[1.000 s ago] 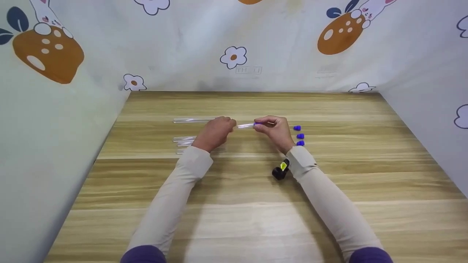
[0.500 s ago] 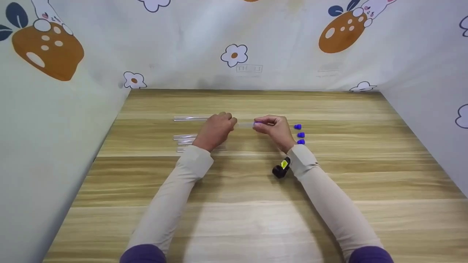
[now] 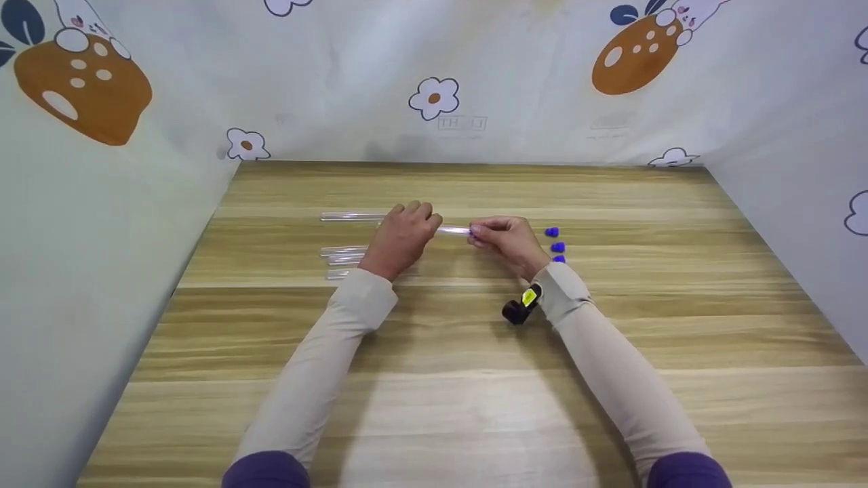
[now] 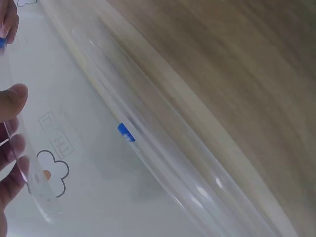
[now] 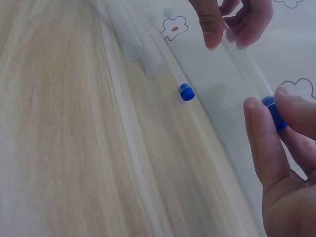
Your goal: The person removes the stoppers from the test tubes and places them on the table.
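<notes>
My left hand (image 3: 403,237) grips a clear test tube (image 3: 453,230) held above the table, its thumb and fingers around the glass in the left wrist view. At the tube's right end my right hand (image 3: 508,242) pinches a blue stopper (image 5: 269,106) between thumb and fingers. Stopper and tube meet in line; how deep the stopper sits cannot be seen. Beneath the hands, another tube lies with a blue stopper (image 5: 186,92) at its end. More clear tubes (image 3: 344,252) lie left of my left hand, partly hidden by it.
Three loose blue stoppers (image 3: 552,232) stand in a column right of my right hand, the nearest partly covered by the wrist. A black wrist camera (image 3: 521,305) juts from the right cuff. A patterned curtain (image 3: 339,102) borders the wooden table (image 3: 461,420) at the back and sides.
The head view has tipped slightly downward. My left hand's knuckles have risen a little and its fingers cover slightly more of the tube; both hands keep hold of tube and stopper.
</notes>
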Available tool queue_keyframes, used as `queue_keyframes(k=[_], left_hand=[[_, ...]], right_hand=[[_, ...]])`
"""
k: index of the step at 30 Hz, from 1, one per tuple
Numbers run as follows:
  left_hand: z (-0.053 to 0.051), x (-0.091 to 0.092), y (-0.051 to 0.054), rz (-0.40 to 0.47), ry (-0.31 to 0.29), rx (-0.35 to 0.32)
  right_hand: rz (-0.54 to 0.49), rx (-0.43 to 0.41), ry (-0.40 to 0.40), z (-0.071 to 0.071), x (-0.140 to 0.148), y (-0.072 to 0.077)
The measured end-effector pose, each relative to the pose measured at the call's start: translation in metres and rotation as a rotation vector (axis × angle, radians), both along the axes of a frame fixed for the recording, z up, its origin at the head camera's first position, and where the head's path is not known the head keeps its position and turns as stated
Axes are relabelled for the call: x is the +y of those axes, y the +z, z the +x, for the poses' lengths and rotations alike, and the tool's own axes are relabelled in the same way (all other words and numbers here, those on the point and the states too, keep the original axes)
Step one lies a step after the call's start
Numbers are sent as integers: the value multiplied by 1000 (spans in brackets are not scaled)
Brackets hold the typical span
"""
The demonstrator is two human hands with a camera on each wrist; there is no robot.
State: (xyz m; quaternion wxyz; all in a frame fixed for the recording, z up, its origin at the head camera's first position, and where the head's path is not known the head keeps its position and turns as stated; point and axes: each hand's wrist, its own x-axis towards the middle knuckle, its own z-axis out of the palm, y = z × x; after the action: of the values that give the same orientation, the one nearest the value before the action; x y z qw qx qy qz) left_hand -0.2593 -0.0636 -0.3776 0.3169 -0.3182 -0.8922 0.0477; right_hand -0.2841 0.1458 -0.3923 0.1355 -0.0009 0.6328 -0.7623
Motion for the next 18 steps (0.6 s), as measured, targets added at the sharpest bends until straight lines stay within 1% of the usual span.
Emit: queue_keyframes(k=[6,10,14,18], left_hand=[[-5,-2,0,52,15,-43],[-8,-7,0,87,20,-82],[-11,-14,1,128,20,-95],[-15,-22,4,154,29,-100]], right_hand=[[38,57,-24,-4,-4,4],[42,69,-60,-7,-1,5],[59,77,-107,-10,5,7],[114,107,-132,-16,13,12]])
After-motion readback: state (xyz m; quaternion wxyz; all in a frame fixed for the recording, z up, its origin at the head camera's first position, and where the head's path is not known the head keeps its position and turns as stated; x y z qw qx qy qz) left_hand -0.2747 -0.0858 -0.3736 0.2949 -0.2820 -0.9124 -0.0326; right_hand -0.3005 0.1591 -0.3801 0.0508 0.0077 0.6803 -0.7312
